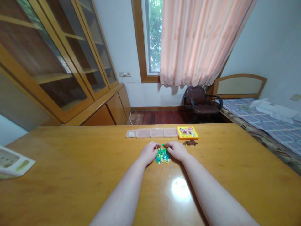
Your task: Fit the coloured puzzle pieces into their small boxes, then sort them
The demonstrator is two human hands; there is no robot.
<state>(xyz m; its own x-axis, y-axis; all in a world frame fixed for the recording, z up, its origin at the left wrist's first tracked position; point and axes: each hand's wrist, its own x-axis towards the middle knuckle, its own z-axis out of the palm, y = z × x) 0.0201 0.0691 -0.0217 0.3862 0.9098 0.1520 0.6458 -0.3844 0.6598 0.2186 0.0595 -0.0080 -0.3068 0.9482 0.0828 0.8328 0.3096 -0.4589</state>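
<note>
A pile of small green, blue, white and yellow building blocks (162, 156) lies on the wooden table, with a hand at either side of it. My left hand (149, 153) rests at the pile's left edge, its fingers curled together; what is in them is too small to make out. Across from it, my right hand (177, 150) is also closed, with bent fingers at the pile's upper right. A green piece (163, 145) shows by the right fingertips, but I cannot tell whether it is gripped.
Behind the hands a row of clear plastic trays (157, 133) adjoins a yellow box (188, 133). Small brown pieces (190, 142) lie in front of the box. A white plastic object (16, 163) sits at the table's left edge. Beyond stands an armchair (199, 100).
</note>
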